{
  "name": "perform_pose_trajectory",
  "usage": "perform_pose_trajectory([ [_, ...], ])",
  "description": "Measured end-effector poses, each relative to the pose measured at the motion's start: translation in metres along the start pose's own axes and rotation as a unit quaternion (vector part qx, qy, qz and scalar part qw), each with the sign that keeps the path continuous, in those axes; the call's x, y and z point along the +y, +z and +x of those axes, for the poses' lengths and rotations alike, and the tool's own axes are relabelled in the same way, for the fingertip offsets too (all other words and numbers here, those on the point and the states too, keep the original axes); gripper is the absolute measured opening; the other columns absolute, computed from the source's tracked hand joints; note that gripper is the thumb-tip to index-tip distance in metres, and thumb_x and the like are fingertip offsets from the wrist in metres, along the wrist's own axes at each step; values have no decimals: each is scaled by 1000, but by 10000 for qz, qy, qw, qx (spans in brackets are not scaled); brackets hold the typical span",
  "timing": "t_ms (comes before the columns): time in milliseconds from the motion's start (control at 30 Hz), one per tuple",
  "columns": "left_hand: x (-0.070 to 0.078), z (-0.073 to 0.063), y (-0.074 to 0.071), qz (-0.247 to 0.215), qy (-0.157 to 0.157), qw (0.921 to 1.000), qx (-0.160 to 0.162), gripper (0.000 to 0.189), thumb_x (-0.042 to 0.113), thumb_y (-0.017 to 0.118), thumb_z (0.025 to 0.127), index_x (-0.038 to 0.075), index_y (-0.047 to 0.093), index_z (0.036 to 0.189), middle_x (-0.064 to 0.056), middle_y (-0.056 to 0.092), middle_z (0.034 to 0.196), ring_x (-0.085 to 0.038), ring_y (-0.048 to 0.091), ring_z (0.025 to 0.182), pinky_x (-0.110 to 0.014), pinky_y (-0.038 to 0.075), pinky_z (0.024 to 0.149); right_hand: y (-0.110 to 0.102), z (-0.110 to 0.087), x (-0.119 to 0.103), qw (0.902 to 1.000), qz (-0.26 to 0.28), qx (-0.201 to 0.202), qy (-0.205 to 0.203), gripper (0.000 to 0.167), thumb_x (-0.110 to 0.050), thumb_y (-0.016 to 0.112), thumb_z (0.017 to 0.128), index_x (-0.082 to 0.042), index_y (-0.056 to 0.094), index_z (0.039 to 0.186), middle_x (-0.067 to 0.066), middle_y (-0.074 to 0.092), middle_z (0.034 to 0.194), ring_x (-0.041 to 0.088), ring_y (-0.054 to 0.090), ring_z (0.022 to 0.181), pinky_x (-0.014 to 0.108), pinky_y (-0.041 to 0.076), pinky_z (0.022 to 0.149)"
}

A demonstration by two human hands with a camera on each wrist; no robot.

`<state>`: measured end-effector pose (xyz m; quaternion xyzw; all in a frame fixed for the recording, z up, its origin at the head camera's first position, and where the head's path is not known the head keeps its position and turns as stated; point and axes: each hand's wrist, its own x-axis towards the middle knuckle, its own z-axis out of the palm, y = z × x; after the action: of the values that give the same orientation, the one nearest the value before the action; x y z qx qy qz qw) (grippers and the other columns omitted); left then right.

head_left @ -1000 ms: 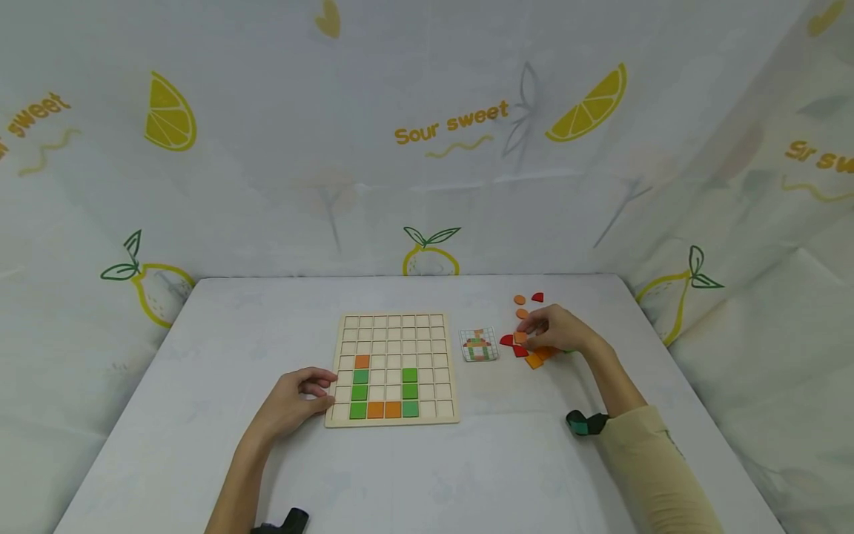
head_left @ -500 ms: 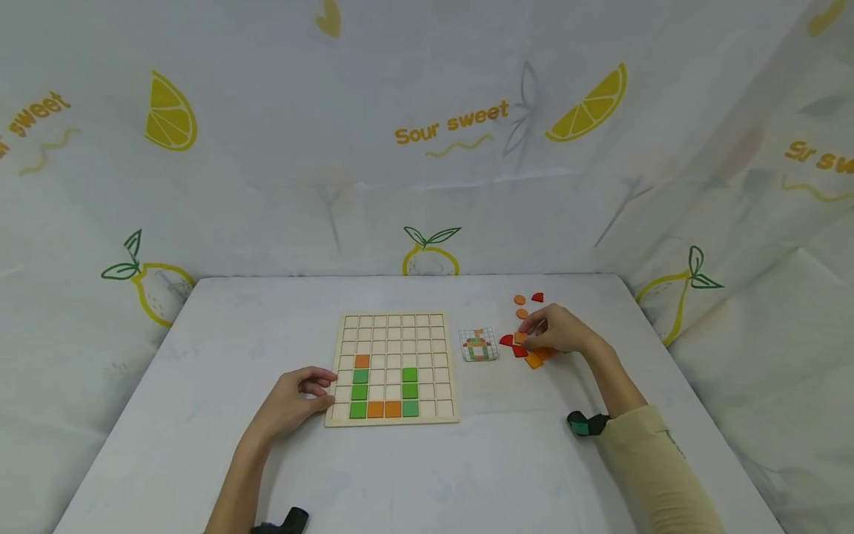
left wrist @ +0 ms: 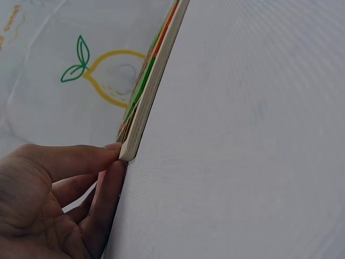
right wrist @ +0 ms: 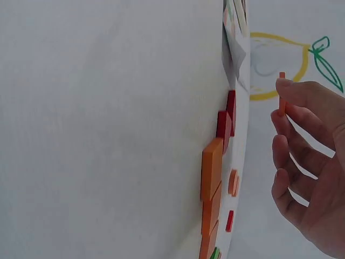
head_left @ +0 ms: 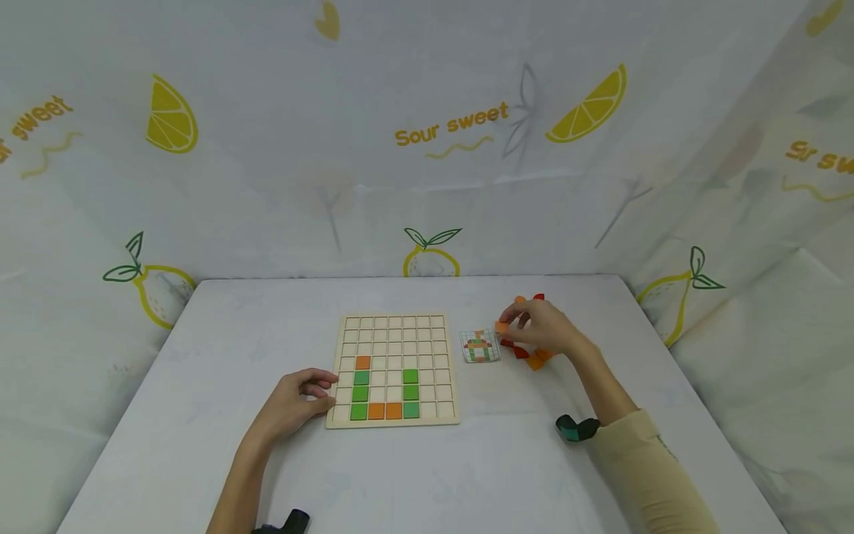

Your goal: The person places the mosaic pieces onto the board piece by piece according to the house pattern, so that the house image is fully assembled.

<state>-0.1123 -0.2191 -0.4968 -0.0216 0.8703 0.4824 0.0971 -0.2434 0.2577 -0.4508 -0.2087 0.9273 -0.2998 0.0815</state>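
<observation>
The left hand (head_left: pixel 292 404) rests relaxed fingers against the left edge of the board (head_left: pixel 394 377), a position suited to steadying it. The right hand (head_left: pixel 545 326) pinches an orange tile (head_left: pixel 501 327) beside the card (head_left: pixel 480 346), leaving its face exposed.

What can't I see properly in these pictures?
Head view: some loose pieces are partly hidden by the right hand, so I can't count them.
Head view: the card is too small to read fully.
Left wrist view: the board runs off the top edge.
Right wrist view: a green piece is cut off by the bottom edge.
</observation>
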Motion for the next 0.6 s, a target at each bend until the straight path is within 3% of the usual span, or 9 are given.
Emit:
perform_pose_trajectory([
  [200,0,0,1,20,-36,10000,19,35,6,83,90,4,75,124,-10,74,110,-15,64,91,-22,49,78,12,9,-26,9997,-144,33,-185,18,-19,82,93,-15,81,110,2,80,109,18,68,94,28,54,70],
  [600,0,-1,1,32,-15,10000,35,36,7,83,90,4,75,124,-9,74,110,-15,64,91,-22,49,78,36,27,-73,9955,302,-333,-835,23,-23,84,93,-14,81,114,0,81,112,14,66,93,24,51,71],
])
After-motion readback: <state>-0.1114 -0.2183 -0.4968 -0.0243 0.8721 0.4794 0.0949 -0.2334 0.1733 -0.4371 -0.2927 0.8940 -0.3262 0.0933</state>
